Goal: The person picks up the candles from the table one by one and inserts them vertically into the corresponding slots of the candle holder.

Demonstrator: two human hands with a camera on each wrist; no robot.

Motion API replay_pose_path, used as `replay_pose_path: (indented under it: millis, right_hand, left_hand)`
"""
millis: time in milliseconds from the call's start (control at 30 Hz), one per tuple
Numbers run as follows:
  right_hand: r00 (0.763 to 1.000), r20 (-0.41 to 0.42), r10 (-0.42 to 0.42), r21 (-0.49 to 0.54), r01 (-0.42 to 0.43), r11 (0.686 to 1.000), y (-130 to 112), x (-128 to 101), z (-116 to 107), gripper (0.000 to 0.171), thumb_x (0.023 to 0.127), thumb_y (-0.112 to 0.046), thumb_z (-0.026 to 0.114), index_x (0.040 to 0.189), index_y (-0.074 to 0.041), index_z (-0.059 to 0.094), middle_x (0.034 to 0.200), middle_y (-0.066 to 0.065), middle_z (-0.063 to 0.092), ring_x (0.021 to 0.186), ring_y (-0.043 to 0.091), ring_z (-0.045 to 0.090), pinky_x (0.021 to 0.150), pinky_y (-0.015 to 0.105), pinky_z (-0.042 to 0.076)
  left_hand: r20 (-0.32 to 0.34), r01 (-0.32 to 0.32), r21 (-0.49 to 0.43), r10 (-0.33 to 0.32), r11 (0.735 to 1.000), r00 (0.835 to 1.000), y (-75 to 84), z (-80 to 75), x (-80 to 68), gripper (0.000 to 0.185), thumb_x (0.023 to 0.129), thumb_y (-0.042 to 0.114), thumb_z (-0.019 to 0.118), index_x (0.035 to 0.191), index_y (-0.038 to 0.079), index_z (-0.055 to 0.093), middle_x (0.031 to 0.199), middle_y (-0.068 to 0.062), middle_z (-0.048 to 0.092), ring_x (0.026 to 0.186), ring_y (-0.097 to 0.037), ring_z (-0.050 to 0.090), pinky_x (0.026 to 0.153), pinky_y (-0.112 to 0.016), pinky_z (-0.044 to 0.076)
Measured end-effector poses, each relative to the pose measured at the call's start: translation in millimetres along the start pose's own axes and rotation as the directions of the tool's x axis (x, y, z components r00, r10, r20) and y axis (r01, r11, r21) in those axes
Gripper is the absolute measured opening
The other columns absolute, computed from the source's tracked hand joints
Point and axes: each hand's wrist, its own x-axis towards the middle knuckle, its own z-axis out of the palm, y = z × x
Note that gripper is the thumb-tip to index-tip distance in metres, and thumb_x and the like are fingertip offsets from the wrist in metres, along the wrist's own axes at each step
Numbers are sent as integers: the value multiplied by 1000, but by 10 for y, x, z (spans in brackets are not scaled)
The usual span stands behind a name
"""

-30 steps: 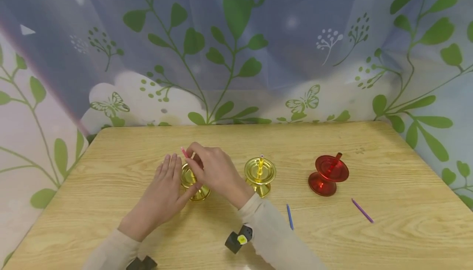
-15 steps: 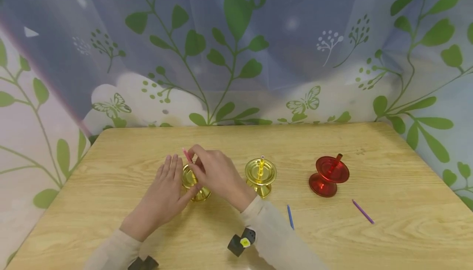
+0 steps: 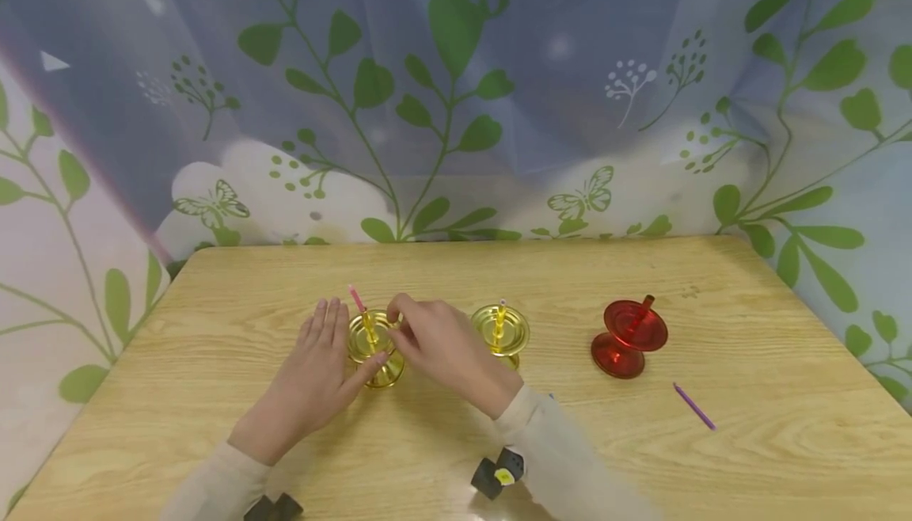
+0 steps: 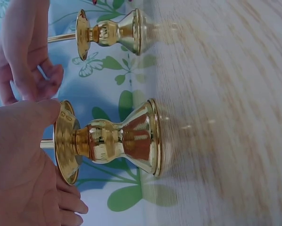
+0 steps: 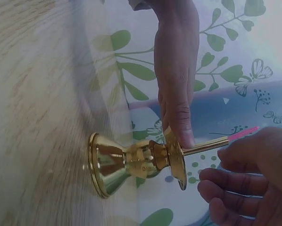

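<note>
A slim pink candle [image 3: 356,297] stands slightly tilted in the upright tube of the left gold candle holder [image 3: 385,373]. My left hand [image 3: 302,382] lies beside this holder with its fingers straight, and its thumb rests on the rim of the dish. In the right wrist view the left thumb [image 5: 183,120] touches the dish near the tube. To the right of the holder is my right hand [image 3: 449,347], its fingers loosely bent and apart from the candle. Nothing shows between those fingers in the right wrist view, where the pink candle [image 5: 244,133] pokes out of the tube.
A second gold candle holder [image 3: 500,335] stands partly behind my right hand. Farther right is a red candle holder [image 3: 636,327], with a purple candle [image 3: 693,407] lying in front of it. My right sleeve [image 3: 563,458] hides most of a blue candle. A patterned cloth [image 3: 456,109] hangs behind the table.
My right hand has let go of the pink candle and moved right, away from the tube. Its sleeve now covers most of the blue candle. My left hand stays in place.
</note>
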Motion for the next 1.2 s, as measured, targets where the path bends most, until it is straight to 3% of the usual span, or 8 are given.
replay_pose_path:
  millis: [233,400,633,800,933,1200]
  right_hand:
    - [998,30,-55,-70,57,996,35,-240,-115,6,95,-15,62,92,-10,63,68,-6,60,56,1,49,48,12,39]
    - [995,79,-60,-33,63,997,78,-464,-214,13,95,-16,62,85,-9,61,63,-8,54,51,-1,41,45,13,36]
    - [991,131,1,-56,6,998,202,-748,-299,24,96,-21,61,74,-15,54,59,-12,41,51,-1,37,45,17,34]
    - [991,123,54,-108,-41,993,318,-930,-383,27,96,-24,61,72,-18,49,60,-13,37,53,0,35,44,19,31]
    - [990,117,82,-149,-64,987,402,-1072,-445,32,95,-25,62,69,-19,45,58,-13,34,53,0,33,43,18,28]
    - [990,101,101,-233,-75,970,555,-1320,-523,34,95,-25,62,70,-15,42,59,-10,33,53,4,33,47,19,30]
  left_hand:
    - [-4,0,2,0,1000,1000,9,-2,3,88,100,56,34,142,-20,22,150,-38,18,141,-49,12,114,-57,16]
    - [-6,0,9,0,1000,1000,12,-10,5,88,100,56,33,143,-20,20,151,-37,16,142,-49,11,114,-56,15]
    - [-7,-3,5,3,1000,1000,5,-4,10,89,100,56,34,144,-20,18,151,-37,13,142,-49,10,114,-57,14]
    - [-14,-23,3,23,1000,1000,34,-7,-7,86,101,54,35,145,-18,18,152,-36,13,142,-48,10,114,-57,14]
    - [-23,-35,17,36,999,999,84,-27,-44,83,101,50,39,144,-19,21,151,-37,16,141,-49,11,113,-58,16]
    - [-20,1,59,1,998,1000,268,-70,-166,83,99,47,49,138,-24,29,145,-42,25,137,-53,22,110,-60,23]
